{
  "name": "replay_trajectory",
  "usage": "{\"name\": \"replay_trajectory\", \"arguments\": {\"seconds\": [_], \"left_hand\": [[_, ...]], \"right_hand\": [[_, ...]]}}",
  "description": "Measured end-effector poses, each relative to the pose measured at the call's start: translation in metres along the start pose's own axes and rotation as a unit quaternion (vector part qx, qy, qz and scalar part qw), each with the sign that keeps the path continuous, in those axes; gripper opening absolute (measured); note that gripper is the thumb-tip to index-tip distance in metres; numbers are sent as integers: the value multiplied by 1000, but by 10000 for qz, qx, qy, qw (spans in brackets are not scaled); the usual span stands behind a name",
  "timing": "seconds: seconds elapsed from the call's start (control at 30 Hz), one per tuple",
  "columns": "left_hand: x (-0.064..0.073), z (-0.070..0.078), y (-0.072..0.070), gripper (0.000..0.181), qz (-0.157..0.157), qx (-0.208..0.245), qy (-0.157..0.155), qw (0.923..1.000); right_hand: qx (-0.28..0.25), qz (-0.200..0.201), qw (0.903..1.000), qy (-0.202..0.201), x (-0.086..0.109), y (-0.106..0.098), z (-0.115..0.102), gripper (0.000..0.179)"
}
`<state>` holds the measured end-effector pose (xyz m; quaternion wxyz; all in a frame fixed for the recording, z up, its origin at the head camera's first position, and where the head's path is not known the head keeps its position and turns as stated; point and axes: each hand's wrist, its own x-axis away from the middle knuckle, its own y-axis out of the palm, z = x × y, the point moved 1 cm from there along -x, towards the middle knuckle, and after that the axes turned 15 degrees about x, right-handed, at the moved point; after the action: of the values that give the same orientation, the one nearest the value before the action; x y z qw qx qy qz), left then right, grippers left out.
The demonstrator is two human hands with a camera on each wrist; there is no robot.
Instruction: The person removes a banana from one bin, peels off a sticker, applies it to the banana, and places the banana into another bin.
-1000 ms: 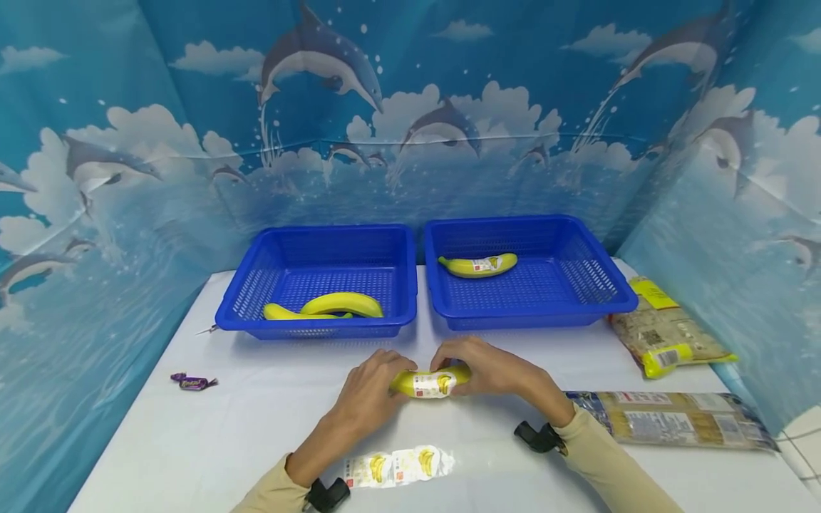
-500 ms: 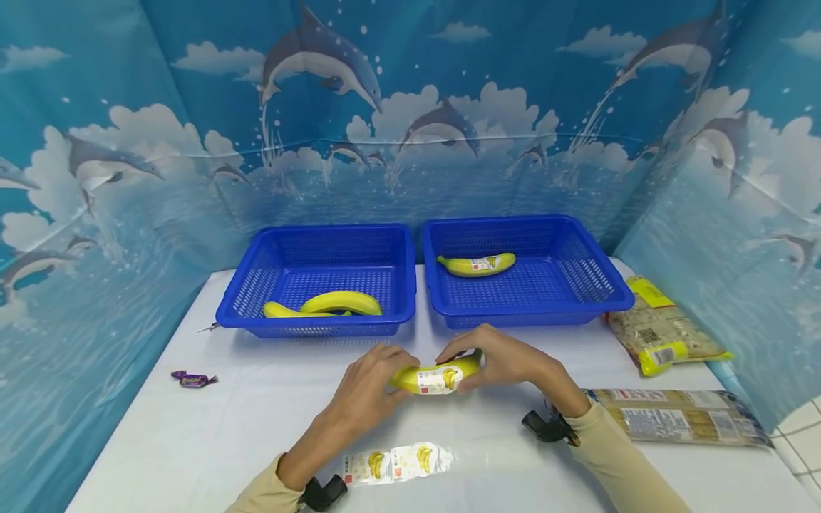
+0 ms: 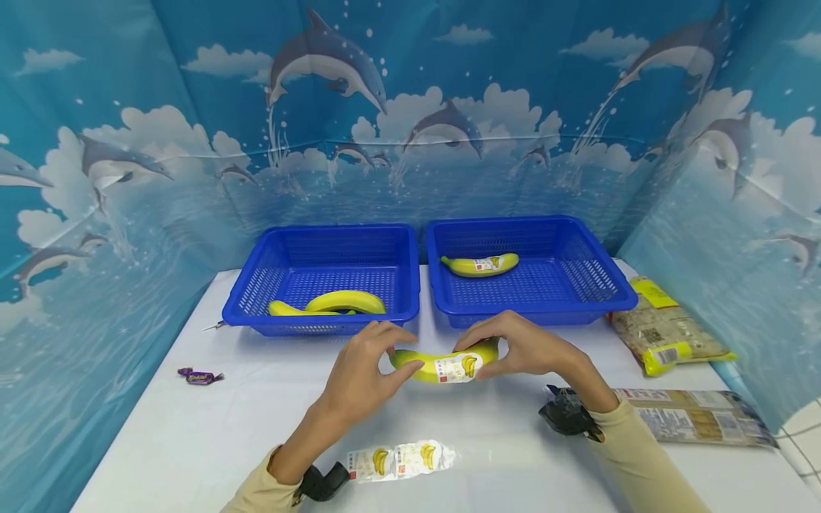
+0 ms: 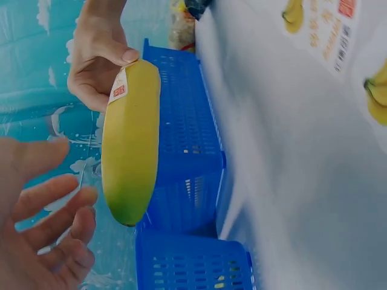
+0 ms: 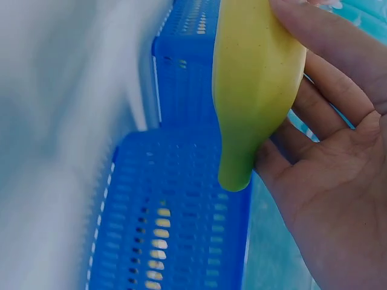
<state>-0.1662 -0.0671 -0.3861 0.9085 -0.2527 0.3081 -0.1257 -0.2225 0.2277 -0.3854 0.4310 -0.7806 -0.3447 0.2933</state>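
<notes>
My right hand [image 3: 531, 346] grips a yellow banana [image 4: 132, 145] near its stem end, thumb on one side and fingers on the other. A white label [image 3: 458, 368] with a banana picture is on the banana's skin. The banana is held level above the white table, in front of the two baskets. My left hand [image 3: 360, 372] is spread around the banana's other, greenish end; in the left wrist view a gap shows between its fingers and the fruit. Two more banana labels [image 3: 400, 461] lie on a clear strip nearer me.
The left blue basket [image 3: 321, 325] contains two bananas [image 3: 344, 301] without visible labels. In the right blue basket [image 3: 532, 313] lies one labelled banana [image 3: 468, 267]. A bag of grain-like food [image 3: 667, 331] and a long noodle pack [image 3: 699, 417] lie at right; a purple wrapped candy [image 3: 201, 377] at left.
The right hand has carried the banana slightly right and up from the table. My left hand has let go of the banana's end and its fingers have spread.
</notes>
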Motion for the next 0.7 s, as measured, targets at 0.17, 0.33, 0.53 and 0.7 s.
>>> {"name": "replay_trajectory", "arguments": {"seconds": [0.17,0.33,0.53,0.7], "left_hand": [[-7,-3,4,6,711,517,-151,9960],[-13,-8,14,10,762,1149,-668,9882],[-19,-14,31,16,498,1910,-1089,9743],[-25,-16,50,29,432,2477,-1581,9549]], "right_hand": [[39,-4,10000,82,13,-13,3,40],[88,-11,10000,19,27,-28,3,41],[281,57,9996,27,35,-48,3,42],[390,89,9992,83,35,-63,5,40]]}}
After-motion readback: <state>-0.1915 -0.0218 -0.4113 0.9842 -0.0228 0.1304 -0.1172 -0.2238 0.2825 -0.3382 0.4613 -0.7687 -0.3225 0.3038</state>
